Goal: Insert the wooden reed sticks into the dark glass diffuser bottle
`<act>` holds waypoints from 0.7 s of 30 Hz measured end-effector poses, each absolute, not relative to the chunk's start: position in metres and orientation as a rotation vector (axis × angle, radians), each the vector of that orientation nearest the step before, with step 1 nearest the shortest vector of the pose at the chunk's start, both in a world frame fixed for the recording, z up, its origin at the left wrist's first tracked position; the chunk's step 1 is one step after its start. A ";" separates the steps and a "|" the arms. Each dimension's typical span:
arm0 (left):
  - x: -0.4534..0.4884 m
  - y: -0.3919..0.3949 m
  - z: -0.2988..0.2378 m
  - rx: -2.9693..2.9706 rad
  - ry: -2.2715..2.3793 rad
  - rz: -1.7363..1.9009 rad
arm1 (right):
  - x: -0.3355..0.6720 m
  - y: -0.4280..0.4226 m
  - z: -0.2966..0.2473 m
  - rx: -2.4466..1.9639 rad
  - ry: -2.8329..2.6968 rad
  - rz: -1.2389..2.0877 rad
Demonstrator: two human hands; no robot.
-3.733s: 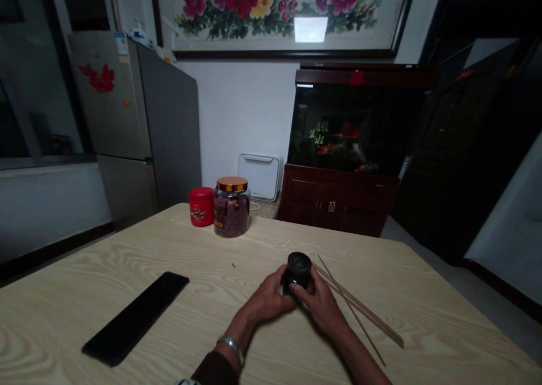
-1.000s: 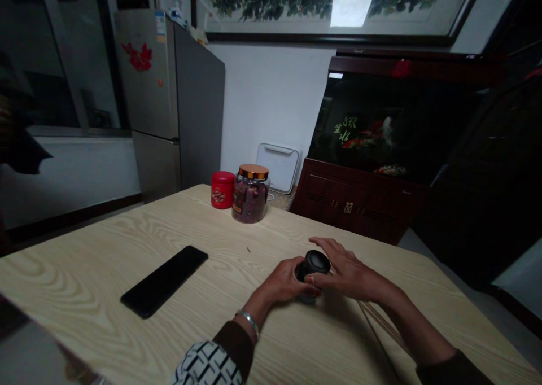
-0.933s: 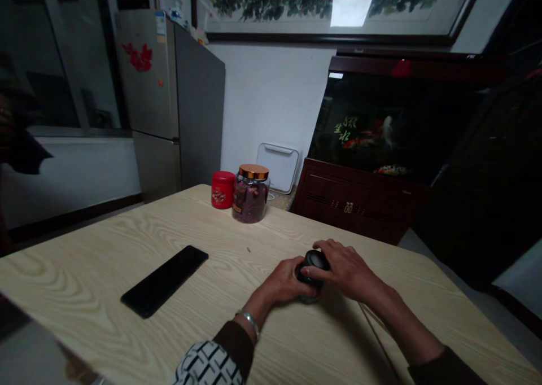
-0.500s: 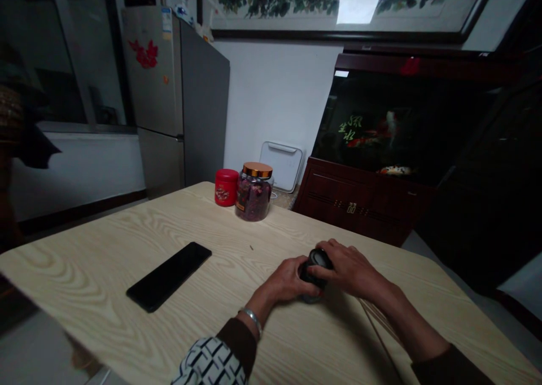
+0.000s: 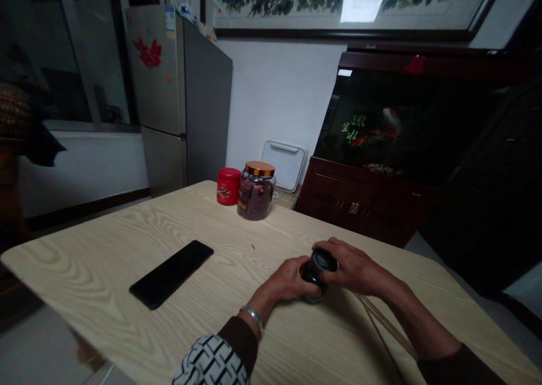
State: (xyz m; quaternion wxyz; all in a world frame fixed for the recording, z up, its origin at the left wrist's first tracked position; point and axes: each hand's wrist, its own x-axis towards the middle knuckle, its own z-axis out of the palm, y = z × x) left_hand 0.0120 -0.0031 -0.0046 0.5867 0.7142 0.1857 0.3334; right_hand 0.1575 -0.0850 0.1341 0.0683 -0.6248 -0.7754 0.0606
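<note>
Dark jar stands upright between both hands.
Left hand clasps its body from 9 o'clock; right hand fingers pinch the lid from 3 o'clock.

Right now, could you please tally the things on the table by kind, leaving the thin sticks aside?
Jars: 2, the dark jar gripped by the left hand and right hand, and the glass jar.
Tins: 1, the red tin.
Phones: 1, the phone.
Total: 4.
</note>
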 end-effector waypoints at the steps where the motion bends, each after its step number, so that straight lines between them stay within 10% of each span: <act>1: 0.012 -0.003 -0.006 1.667 0.438 0.774 | 0.160 -0.084 0.134 -1.822 -2.351 0.208; 21: 0.006 -0.005 0.001 1.725 0.462 0.742 | 0.168 -0.104 0.145 -1.452 -1.769 0.548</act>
